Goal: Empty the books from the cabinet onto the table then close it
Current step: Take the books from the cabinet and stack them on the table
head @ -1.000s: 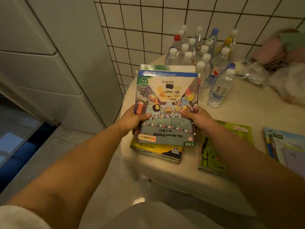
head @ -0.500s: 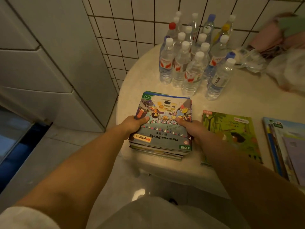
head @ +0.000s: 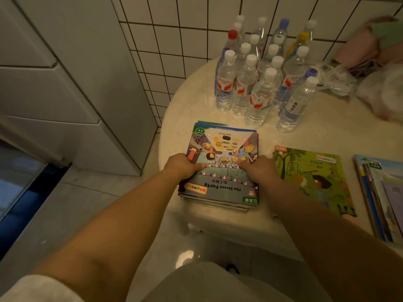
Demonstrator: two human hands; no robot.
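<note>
Lowered now onto round cream table: colourful paperback book stack, left hand and right hand gripping its sides; release next, probably.

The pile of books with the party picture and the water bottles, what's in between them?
Nothing: in the head view only bare table separates the pile of books from the water bottles.

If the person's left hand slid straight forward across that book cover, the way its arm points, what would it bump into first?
Probably the water bottles. The left hand grips the book stack and points up the table towards them; only cover and bare tabletop lie between, though depth is hard to judge.
</note>
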